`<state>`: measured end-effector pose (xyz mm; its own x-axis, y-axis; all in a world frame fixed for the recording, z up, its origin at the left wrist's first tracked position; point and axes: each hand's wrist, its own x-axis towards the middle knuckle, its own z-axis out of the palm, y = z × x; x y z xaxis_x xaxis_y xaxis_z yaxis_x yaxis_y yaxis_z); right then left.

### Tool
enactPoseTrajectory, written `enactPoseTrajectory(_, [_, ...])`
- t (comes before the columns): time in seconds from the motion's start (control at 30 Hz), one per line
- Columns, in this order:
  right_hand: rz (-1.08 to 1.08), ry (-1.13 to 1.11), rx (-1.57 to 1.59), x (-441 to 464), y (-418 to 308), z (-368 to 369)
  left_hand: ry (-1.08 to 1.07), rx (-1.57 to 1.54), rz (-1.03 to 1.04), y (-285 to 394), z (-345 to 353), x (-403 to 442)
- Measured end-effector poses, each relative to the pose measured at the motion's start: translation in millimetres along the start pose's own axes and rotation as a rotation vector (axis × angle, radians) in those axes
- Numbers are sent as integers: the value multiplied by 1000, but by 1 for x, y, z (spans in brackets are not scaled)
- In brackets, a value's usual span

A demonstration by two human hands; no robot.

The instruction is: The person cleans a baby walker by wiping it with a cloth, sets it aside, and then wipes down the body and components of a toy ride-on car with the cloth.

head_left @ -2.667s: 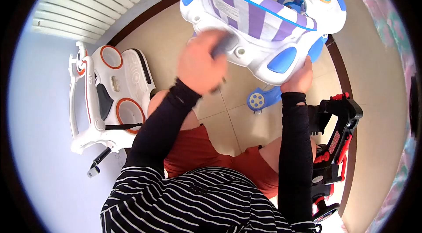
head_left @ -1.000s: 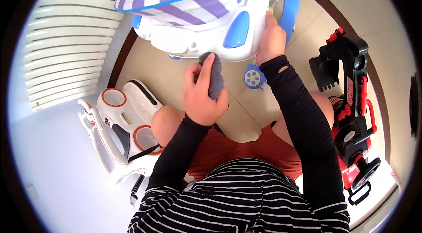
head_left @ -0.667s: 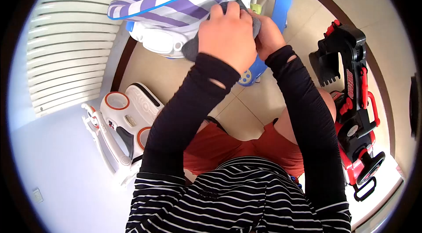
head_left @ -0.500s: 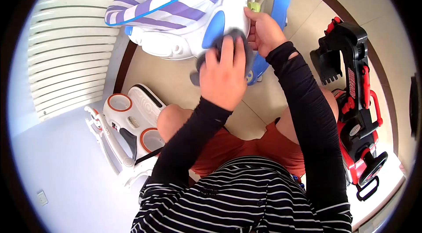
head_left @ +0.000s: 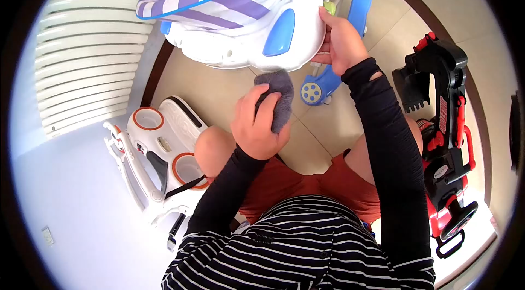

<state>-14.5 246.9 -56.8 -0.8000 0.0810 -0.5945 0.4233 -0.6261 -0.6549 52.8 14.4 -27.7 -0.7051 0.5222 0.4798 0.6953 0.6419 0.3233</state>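
Observation:
My left hand (head_left: pixel 256 120) is closed round a folded grey cloth (head_left: pixel 283 105), held just below a baby seat. The seat has a white plastic shell (head_left: pixel 246 49), a blue oval panel (head_left: pixel 280 33) and a purple-and-white striped fabric cover (head_left: pixel 235 3). Cloth and shell look apart. At the shell's right edge, my right hand (head_left: pixel 345 44) grips the rim, thumb up and fingers curled underneath, partly hidden. Beside that hand runs the seat's blue curved leg (head_left: pixel 358 0), ending in a round dotted foot (head_left: pixel 311 92). A small green part (head_left: pixel 330 7) sits near my thumb.
To the left, a white ribbed radiator (head_left: pixel 93 49) lines the wall. A white plastic piece with orange-ringed cup holders (head_left: pixel 147 119) lies below it. On the right stands a red-and-black toy excavator (head_left: pixel 445 120) with a steering wheel. Tiled floor (head_left: pixel 309 142) shows between my knees.
My left hand has drawn the cloth off the shell, down and slightly left, uncovering the blue panel. The seat and my right hand have shifted a little right in view.

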Motion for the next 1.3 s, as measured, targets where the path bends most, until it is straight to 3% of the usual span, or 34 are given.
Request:
enactPoseTrajectory(0.13, [6, -9, 15, -2, 0, 0, 76, 133, 194, -16, 7, 33])
enactPoseTrajectory(0.23, [-8, -11, -7, -7, -5, 1, 13, 209, 2, -42, 25, 14])
enactPoseTrajectory(0.33, [-7, 1, -22, -1, -2, -2, -214, 219, -242, -52, 20, 0])
enactPoseTrajectory(0.57, [-26, 31, -79, -2, 1, 3, -321, -363, -686, -83, -15, 8])
enactPoseTrajectory(0.6, [-29, 46, -105, -3, 1, 4, -424, -523, -776, -88, -26, 16])
enactPoseTrajectory(0.7, [-170, 154, -291, -4, 6, 5, -338, -820, -896, -94, -46, 24])
enactPoseTrajectory(0.77, [-416, 254, -347, -3, 11, 3, -228, -914, -882, -102, -57, 28])
enactPoseTrajectory(0.83, [-707, 371, -498, -10, 17, 9, -112, -1224, -950, -109, -67, 33])
enactPoseTrajectory(0.97, [-952, 405, -521, -39, 24, 22, -56, -1508, -960, -110, -72, 30])
enactPoseTrajectory(1.1, [-973, 334, -593, -56, 41, 29, -77, -1552, -969, -100, -59, 22])
enactPoseTrajectory(1.3, [-998, 321, -729, -61, 60, 40, 59, -1146, -959, -90, -50, 14])
